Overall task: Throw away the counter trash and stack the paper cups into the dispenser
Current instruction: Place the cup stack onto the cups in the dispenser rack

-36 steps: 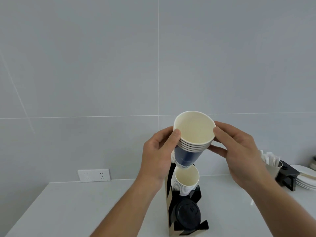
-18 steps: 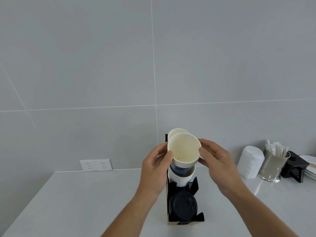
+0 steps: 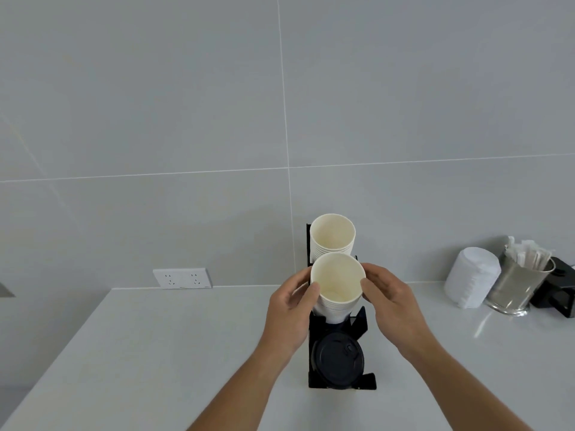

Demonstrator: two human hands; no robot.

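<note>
A black cup dispenser (image 3: 364, 321) stands on the white counter (image 3: 155, 353). Its middle slot holds a stack of paper cups (image 3: 337, 284), cream inside, nested into the cups below. My left hand (image 3: 294, 309) grips the stack's left rim with thumb and fingers. My right hand (image 3: 389, 297) touches the rim on the right side. A second stack of paper cups (image 3: 332, 236) sits in the rear slot against the wall. Black lids (image 3: 337, 360) fill the front slot.
At the right stand a white wrapped roll (image 3: 471, 276), a steel holder with paper-wrapped sticks (image 3: 519, 281) and a black box (image 3: 560, 290). A wall socket (image 3: 182, 278) sits at the counter's back left.
Both hands have lowered the stack of cups from mid-air down into the dispenser's middle slot, onto the cups there. The dark blue sides of the held cups are now hidden.
</note>
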